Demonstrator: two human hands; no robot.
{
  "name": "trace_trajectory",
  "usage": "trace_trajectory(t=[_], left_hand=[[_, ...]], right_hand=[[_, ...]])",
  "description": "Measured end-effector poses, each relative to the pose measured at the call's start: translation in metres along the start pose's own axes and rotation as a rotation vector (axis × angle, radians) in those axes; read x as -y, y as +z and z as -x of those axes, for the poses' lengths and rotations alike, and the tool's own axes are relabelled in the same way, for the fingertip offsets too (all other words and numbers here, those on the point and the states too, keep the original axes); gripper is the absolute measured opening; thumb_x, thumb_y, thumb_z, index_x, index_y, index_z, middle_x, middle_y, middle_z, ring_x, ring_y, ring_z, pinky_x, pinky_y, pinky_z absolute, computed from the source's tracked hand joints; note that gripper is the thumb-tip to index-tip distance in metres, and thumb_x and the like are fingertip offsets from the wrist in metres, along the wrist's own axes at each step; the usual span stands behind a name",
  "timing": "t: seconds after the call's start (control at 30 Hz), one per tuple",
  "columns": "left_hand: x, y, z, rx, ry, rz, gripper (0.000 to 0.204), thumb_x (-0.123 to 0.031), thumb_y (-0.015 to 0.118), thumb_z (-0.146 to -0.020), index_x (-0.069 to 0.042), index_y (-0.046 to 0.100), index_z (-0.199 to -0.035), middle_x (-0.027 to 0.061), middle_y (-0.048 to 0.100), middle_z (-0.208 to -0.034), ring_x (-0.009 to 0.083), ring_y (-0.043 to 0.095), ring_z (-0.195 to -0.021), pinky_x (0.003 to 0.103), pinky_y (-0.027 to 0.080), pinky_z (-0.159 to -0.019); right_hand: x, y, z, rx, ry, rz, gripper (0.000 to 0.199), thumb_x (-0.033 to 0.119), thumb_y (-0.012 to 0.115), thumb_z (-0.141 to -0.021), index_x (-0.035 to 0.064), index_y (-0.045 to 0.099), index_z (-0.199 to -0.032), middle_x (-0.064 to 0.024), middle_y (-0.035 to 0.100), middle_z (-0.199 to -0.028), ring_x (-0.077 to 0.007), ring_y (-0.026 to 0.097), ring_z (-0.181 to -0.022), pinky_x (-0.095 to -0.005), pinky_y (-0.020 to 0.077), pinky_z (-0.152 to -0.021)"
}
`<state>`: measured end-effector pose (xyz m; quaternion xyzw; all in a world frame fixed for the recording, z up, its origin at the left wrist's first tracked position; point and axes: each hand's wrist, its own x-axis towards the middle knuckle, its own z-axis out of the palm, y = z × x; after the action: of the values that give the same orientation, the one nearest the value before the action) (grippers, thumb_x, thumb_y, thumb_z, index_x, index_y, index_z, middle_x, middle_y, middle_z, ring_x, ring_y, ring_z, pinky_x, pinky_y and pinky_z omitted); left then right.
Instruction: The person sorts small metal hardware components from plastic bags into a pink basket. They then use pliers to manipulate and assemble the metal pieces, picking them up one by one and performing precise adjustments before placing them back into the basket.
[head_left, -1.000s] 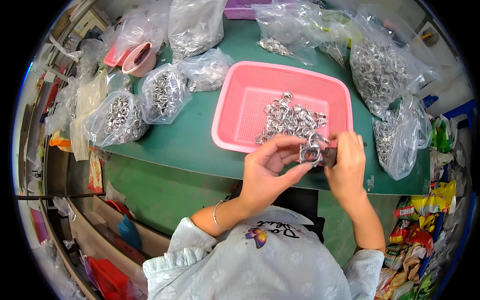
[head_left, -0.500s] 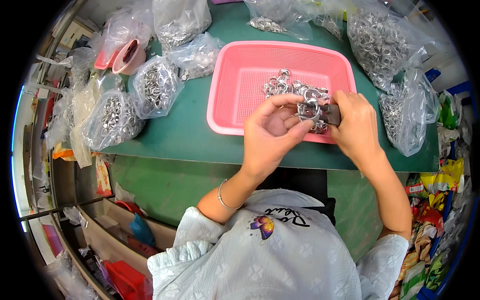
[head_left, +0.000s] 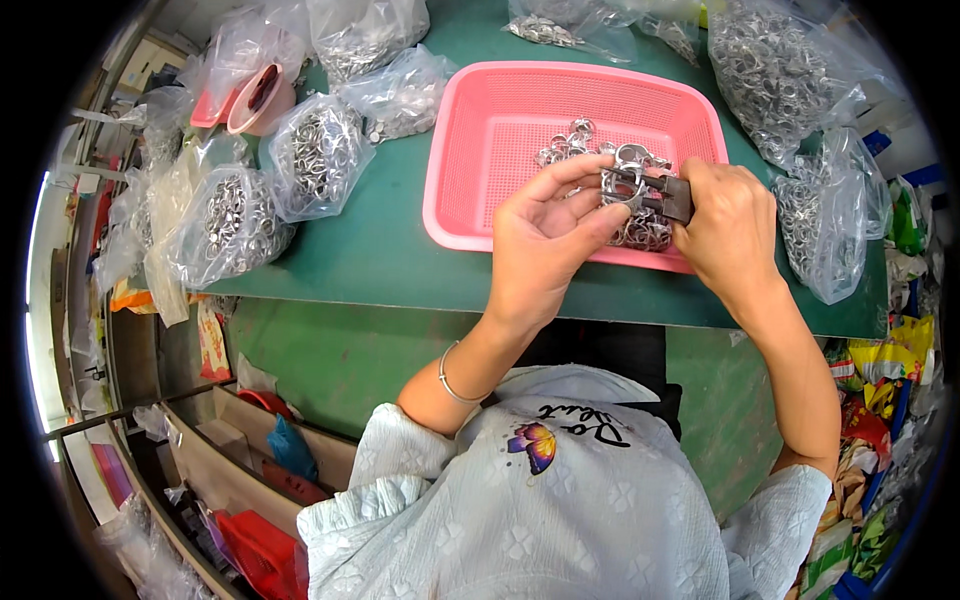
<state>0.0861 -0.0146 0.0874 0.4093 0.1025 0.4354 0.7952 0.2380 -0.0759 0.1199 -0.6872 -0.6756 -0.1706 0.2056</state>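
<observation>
Over the near right part of a pink plastic basket (head_left: 475, 85), both hands meet at a small metal ring piece (head_left: 622, 188). My left hand (head_left: 545, 230) pinches the ring piece between thumb and fingers, palm partly turned up. My right hand (head_left: 728, 225) is closed around a dark two-pronged metal tool (head_left: 676, 198), whose prongs reach into or against the ring piece. I cannot tell exactly how they fit together. Below the hands, a heap of silvery ring parts (head_left: 565, 148) lies in the basket, partly hidden by the fingers.
Clear bags of metal parts stand left (head_left: 315, 160) and right (head_left: 825, 225) on the green table (head_left: 360, 250). A small pink bowl (head_left: 262, 105) sits at far left. Drawers (head_left: 250, 440) are at lower left; colourful wrappers (head_left: 885, 365) fill the right side.
The view has shifted slightly, so the table and basket sit a little higher and to the right. Both hands keep their grip on the ring piece and tool.
</observation>
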Motion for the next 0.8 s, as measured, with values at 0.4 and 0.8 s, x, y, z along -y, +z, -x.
trace_trajectory(t=[0.4,0.8], left_hand=[[-0.001,-0.003,-0.003,-0.017,0.013,-0.06,0.036,0.013,0.055,-0.077,0.008,0.047,-0.112,0.016,0.055,-0.105,0.0201,0.056,-0.097,0.027,0.049,-0.081],[-0.003,-0.004,0.003,0.044,0.043,-0.068,0.036,0.014,0.056,-0.076,0.01,0.046,-0.111,0.017,0.055,-0.105,0.0212,0.056,-0.098,0.03,0.05,-0.083]], right_hand=[[0.003,-0.004,0.001,0.007,0.059,0.004,0.027,0.001,0.066,-0.051,0.0016,0.044,-0.066,-0.0134,0.053,-0.059,-0.0324,0.054,-0.06,-0.0409,0.0437,-0.057],[0.01,-0.004,0.005,0.078,0.066,-0.057,0.028,0.001,0.067,-0.053,0.0022,0.044,-0.069,-0.0129,0.054,-0.058,-0.0329,0.055,-0.058,-0.0425,0.0435,-0.053]])
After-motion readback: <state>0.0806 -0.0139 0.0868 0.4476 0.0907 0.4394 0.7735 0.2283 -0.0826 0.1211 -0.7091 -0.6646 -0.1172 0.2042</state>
